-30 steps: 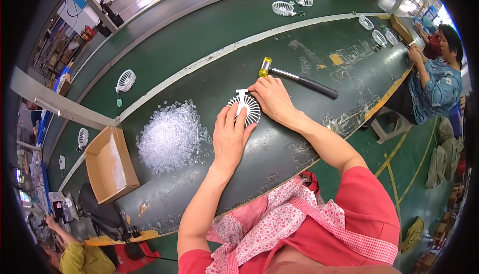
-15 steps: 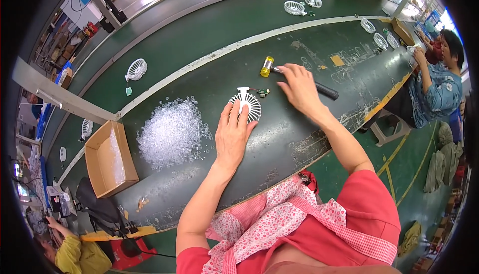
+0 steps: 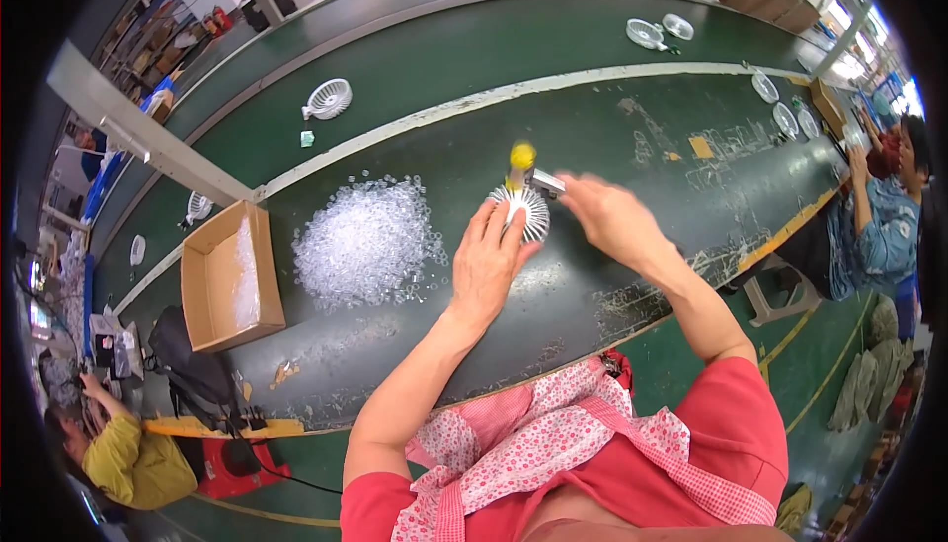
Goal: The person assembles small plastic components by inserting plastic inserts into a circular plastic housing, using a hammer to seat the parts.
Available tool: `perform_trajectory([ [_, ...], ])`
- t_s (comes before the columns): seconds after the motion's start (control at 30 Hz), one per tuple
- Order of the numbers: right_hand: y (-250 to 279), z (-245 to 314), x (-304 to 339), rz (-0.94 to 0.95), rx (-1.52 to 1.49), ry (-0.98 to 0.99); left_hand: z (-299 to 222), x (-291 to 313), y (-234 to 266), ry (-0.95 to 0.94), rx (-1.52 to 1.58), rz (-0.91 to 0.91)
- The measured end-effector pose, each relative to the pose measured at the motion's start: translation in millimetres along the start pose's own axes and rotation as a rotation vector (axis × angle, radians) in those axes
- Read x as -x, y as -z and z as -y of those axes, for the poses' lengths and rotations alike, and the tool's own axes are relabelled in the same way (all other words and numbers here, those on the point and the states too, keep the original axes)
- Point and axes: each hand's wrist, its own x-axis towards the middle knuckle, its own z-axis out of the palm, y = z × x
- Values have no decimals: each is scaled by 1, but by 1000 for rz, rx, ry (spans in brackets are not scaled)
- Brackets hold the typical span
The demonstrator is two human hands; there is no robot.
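Observation:
My left hand holds a round white ribbed fan cover down on the dark work surface, its fingers lying across the ribs and the thumb by the near edge. In my right hand, closed round the handle, is a small hammer with a yellow end. The hammer's head is blurred and stands over the far end of the fan cover; whether it touches cannot be told. Left of my left hand lies a heap of small clear plastic pieces. The green circuit board by the cover is hidden now.
An open cardboard box stands left of the heap. Beyond a pale rail, more white fan covers lie on the green conveyor. A co-worker sits at the right, another person at the lower left.
My right hand has closed round the hammer, lifted it and brought its head left over the fan cover. The left hand stays on the cover. The whole view has shifted slightly.

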Motion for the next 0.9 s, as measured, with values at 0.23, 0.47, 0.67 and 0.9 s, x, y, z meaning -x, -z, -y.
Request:
perform_trajectory([
  [0.23, -22, -48, -21, -263, 122, -47, 29, -6, 15, 28, 74, -116],
  [0.47, -29, -11, -51, 77, -138, 180, 85, -27, 19, 138, -535, 10],
  [0.67, -55, -3, -54, 88, -236, 124, 94, -26, 16, 161, -593, 43],
  [0.9, -62, -9, -46, -4, -230, 132, 94, -32, 22, 173, -626, 61],
])
